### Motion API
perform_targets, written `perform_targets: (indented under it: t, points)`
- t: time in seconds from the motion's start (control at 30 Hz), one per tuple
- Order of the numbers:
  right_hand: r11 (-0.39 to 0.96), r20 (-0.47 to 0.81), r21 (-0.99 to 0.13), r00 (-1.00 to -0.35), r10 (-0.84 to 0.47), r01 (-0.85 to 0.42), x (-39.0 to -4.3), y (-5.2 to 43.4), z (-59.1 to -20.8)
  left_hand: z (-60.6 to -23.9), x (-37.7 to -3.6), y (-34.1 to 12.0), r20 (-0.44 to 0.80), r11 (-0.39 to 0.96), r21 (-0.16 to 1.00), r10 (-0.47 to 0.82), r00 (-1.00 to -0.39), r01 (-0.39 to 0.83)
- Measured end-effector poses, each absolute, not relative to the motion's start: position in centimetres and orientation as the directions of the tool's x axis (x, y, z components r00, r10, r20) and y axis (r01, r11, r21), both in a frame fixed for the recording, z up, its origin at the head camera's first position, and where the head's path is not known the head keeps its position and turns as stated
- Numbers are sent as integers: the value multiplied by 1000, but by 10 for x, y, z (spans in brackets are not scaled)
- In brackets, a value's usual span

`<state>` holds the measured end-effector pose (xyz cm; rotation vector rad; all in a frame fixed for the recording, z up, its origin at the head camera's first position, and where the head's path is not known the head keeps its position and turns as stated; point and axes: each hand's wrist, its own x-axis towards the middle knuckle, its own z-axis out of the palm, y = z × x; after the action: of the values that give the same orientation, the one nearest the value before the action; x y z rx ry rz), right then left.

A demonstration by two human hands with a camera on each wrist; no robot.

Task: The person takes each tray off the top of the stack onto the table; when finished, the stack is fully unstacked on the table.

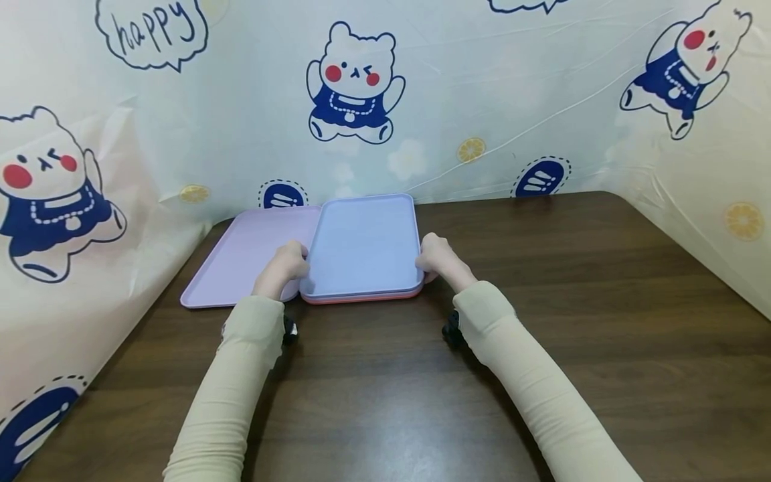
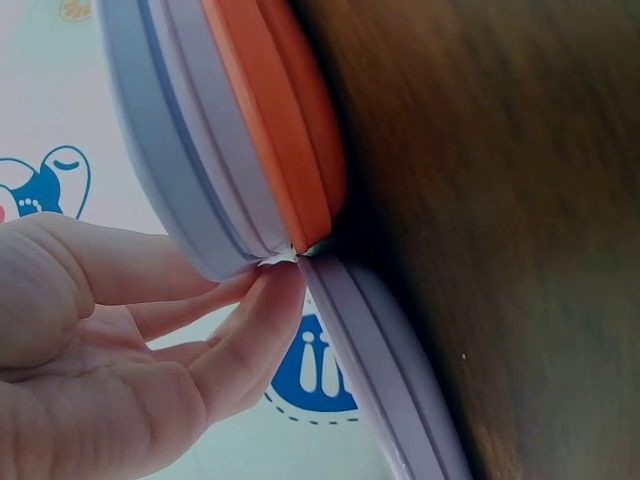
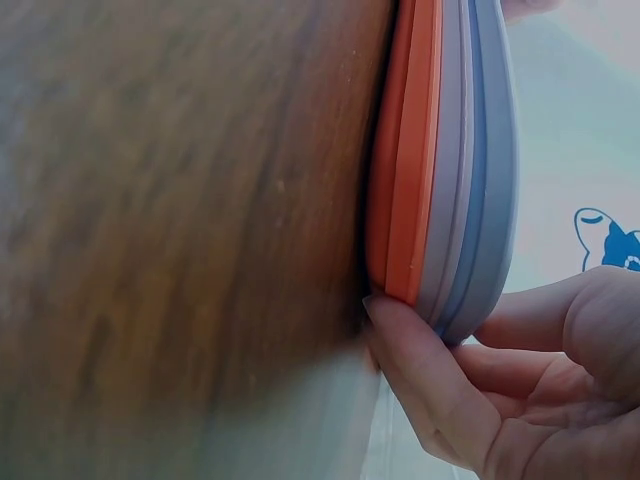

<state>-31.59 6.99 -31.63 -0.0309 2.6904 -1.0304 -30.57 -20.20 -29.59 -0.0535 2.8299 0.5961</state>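
Observation:
A light blue tray (image 1: 367, 248) tops a stack near the back of the table. In the right wrist view a lavender tray (image 3: 446, 180) lies under it, with an orange tray (image 3: 408, 180) at the bottom. My left hand (image 1: 282, 268) pinches the stack's left edge, thumb by the blue rim and fingertips lower down. At the opposite edge my right hand (image 1: 444, 261) grips the stack, its thumb against the blue tray and a finger reaching down to the orange one. Another lavender tray (image 1: 241, 258) lies flat to the left, its right side partly hidden by the stack.
The brown wooden table (image 1: 602, 321) extends to the right and in front of the stack. A printed cloth (image 1: 446, 87) with cartoon bears hangs along the back and both sides, close behind the trays.

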Motion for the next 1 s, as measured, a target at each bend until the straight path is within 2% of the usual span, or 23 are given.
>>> perform_targets:
  t: [0.43,1.0]
  points:
    - [761,-207,-646,-973,-104,56,-317,67,-318,-298,-309,-207,-227,920,386,27,-974,-64]
    - [740,-238,-667,-966,-101,87,-315,68,-314,-298,-308,-207,-247,914,396,19,-969,-83]
